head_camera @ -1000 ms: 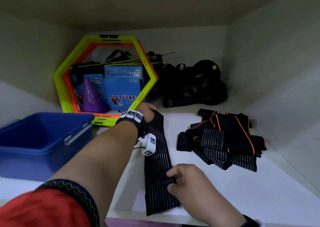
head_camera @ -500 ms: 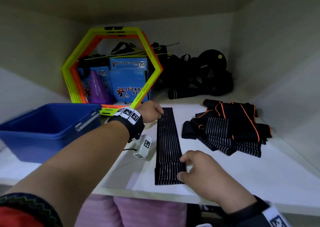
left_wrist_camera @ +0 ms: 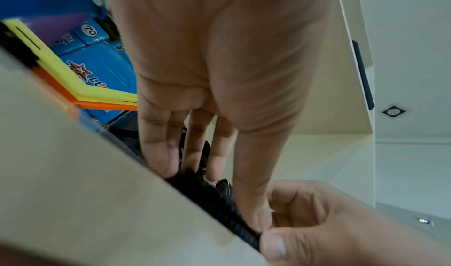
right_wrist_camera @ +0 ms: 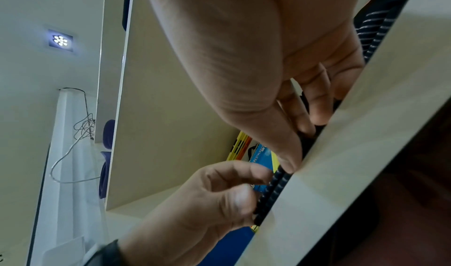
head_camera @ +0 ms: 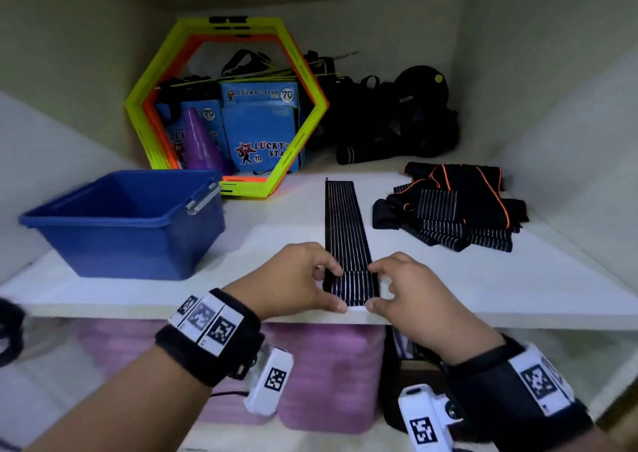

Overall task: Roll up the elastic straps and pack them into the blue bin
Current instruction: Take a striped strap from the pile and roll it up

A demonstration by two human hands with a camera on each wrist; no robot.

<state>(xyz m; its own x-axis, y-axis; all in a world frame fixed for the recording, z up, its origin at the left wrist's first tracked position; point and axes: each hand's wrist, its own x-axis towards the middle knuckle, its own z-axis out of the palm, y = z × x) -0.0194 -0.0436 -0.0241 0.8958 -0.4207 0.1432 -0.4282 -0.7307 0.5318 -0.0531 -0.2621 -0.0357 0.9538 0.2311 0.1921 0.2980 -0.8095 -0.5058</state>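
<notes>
A long black elastic strap (head_camera: 345,230) with pale stripes lies stretched front to back on the white shelf (head_camera: 448,292). Its near end is folded over at the shelf's front edge. My left hand (head_camera: 303,279) pinches that folded end from the left, and my right hand (head_camera: 402,284) pinches it from the right. The left wrist view shows the strap's edge (left_wrist_camera: 219,202) under my left fingertips (left_wrist_camera: 158,166). In the right wrist view the doubled edge (right_wrist_camera: 275,189) sits against the shelf under my right thumb. The blue bin (head_camera: 131,223) stands open at the left.
A heap of black straps with orange trim (head_camera: 452,206) lies at the right. Behind stand yellow and orange hexagon frames (head_camera: 224,106), blue boxes (head_camera: 262,127), a purple cone (head_camera: 200,140) and black gear (head_camera: 397,120). Pink bins (head_camera: 328,375) sit on the shelf below.
My left hand came back from the strap's far end to its near end. Both hands now pinch the near end, which has been folded over. The camera view has pulled back.
</notes>
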